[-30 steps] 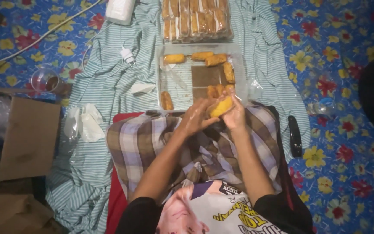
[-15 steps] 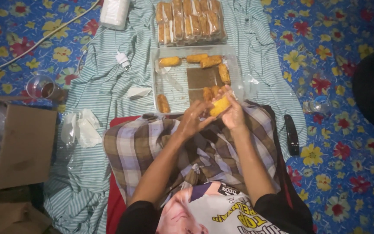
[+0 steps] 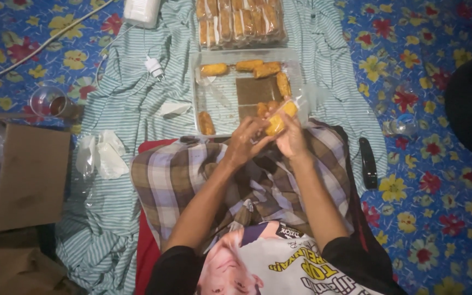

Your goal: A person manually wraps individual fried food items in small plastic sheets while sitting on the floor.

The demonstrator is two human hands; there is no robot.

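Observation:
My left hand (image 3: pixel 245 143) and my right hand (image 3: pixel 292 137) meet above my lap, both holding one yellow-orange bread roll in a thin clear plastic bag (image 3: pixel 279 117). Right in front of them lies a clear plastic tray (image 3: pixel 222 98) with several loose golden rolls: some along its far edge (image 3: pixel 247 68), one at its near left (image 3: pixel 206 123). Beyond the tray stands a stack of wrapped rolls (image 3: pixel 240 22).
I sit on a striped cloth (image 3: pixel 121 114) over a flowered mat. Crumpled plastic bags (image 3: pixel 102 155) and a cardboard box (image 3: pixel 28 175) lie at my left, a plastic cup (image 3: pixel 47 102) farther left. A black remote (image 3: pixel 368 163) and a small bottle (image 3: pixel 401 127) lie at my right. A white charger (image 3: pixel 154 68) sits beyond.
Both hands stay together on the roll in front of the tray; the fingers have shifted slightly around its plastic bag. Nothing else has moved.

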